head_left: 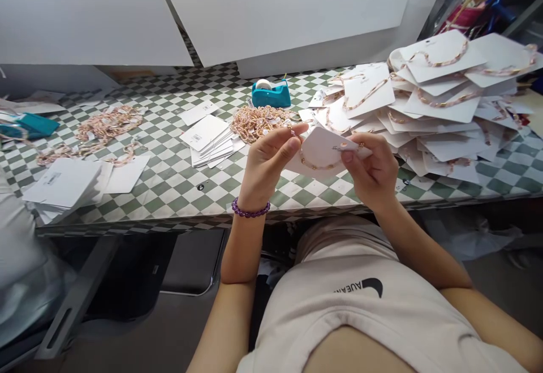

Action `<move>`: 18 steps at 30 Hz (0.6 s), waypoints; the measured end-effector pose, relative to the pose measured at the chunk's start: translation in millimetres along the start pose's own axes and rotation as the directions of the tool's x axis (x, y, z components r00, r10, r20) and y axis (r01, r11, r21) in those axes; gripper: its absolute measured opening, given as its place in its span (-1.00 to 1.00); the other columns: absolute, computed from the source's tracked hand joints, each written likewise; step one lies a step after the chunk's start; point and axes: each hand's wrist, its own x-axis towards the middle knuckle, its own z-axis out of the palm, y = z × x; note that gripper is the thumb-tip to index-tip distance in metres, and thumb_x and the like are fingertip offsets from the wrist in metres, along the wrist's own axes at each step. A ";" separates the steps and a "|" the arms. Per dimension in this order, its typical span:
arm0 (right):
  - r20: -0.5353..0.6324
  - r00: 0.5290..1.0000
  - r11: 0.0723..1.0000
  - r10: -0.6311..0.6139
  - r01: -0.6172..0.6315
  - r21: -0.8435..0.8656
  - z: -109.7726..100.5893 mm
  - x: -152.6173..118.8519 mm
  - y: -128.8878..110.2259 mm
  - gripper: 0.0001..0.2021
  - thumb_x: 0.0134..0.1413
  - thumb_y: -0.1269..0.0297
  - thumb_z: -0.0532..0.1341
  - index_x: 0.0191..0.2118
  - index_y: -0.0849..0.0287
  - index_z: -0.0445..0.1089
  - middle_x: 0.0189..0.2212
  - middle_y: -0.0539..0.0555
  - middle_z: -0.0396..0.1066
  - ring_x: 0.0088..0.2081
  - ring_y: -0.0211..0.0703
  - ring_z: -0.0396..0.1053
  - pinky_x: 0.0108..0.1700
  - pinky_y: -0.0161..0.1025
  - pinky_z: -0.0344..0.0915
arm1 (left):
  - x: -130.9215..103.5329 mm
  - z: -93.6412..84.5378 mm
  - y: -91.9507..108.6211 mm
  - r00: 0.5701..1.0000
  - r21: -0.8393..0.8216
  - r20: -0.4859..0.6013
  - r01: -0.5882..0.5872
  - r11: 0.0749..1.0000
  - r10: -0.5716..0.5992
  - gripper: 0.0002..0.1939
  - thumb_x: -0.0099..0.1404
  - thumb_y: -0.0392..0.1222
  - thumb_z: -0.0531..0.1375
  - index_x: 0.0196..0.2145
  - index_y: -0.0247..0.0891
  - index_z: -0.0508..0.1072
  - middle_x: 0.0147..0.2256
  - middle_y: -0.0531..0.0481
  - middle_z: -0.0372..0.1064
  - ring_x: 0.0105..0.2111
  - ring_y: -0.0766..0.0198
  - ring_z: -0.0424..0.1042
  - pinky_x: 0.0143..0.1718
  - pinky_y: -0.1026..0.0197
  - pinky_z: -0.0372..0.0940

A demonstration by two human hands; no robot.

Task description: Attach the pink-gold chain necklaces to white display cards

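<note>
Checked worktable point(169, 197) backed by white panels point(288, 11), grey floor point(136, 347) below.
Green-and-white diamond check on top; two big panels, narrow slanted gap between. Lower left: black seat point(193, 262) with shiny metal rim, slotted grey metal bar point(76, 299) angled beside it. Light soft up top, dim under the table.

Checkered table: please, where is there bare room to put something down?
Bare tabletop lies between the left cards and the middle card stack, also beyond the loose card, left of the middle tape dispenser. Crowded: the right side, heaped with necklace cards.
</note>
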 end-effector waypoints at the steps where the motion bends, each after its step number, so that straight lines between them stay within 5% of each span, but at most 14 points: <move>1: -0.015 1.000 1.000 -0.017 0.017 -0.024 0.3 -1.1 -0.3 -0.86 0.25 0.12 0.17 -0.11 -0.06 0.36 -0.27 0.03 0.36 -0.34 -0.23 0.36 -0.33 -0.20 0.38 | 0.0 0.4 0.1 1.000 -0.011 0.007 0.007 1.000 -0.007 -0.68 0.21 0.15 0.31 -0.15 -0.03 0.60 -0.14 0.03 0.55 -0.10 0.14 0.51 -0.10 0.07 0.44; 10: -0.102 0.977 0.981 -0.190 0.184 -0.060 2.9 -1.9 -8.7 -0.75 0.20 0.39 0.21 -0.04 -0.07 0.39 -0.24 -0.02 0.43 -0.31 -0.26 0.36 -0.34 -0.27 0.36 | 0.7 4.2 1.2 0.987 -0.257 0.138 0.120 0.959 -0.087 -0.79 0.17 0.11 0.36 -0.27 0.04 0.63 -0.22 0.10 0.55 -0.10 0.16 0.52 -0.03 0.04 0.43; 15: -0.101 0.924 0.929 -0.369 0.363 -0.074 2.2 0.5 -2.1 -0.71 0.21 0.40 0.20 0.02 -0.02 0.39 -0.28 -0.03 0.45 -0.38 -0.31 0.36 -0.39 -0.33 0.35 | -0.2 3.3 -1.3 0.984 -0.282 0.172 0.103 0.954 -0.055 -0.79 0.22 0.09 0.32 -0.25 0.00 0.64 -0.25 0.09 0.56 -0.18 0.22 0.52 -0.12 0.14 0.44; 18: -0.091 0.925 0.929 -0.370 0.367 -0.045 1.5 -0.1 0.6 -0.68 0.24 0.38 0.18 0.06 -0.09 0.38 -0.29 -0.03 0.47 -0.37 -0.28 0.40 -0.36 -0.31 0.38 | -0.9 3.0 -0.1 0.981 -0.284 0.185 0.108 0.953 -0.056 -0.78 0.25 0.09 0.30 -0.27 -0.03 0.64 -0.27 0.08 0.56 -0.24 0.27 0.50 -0.21 0.22 0.43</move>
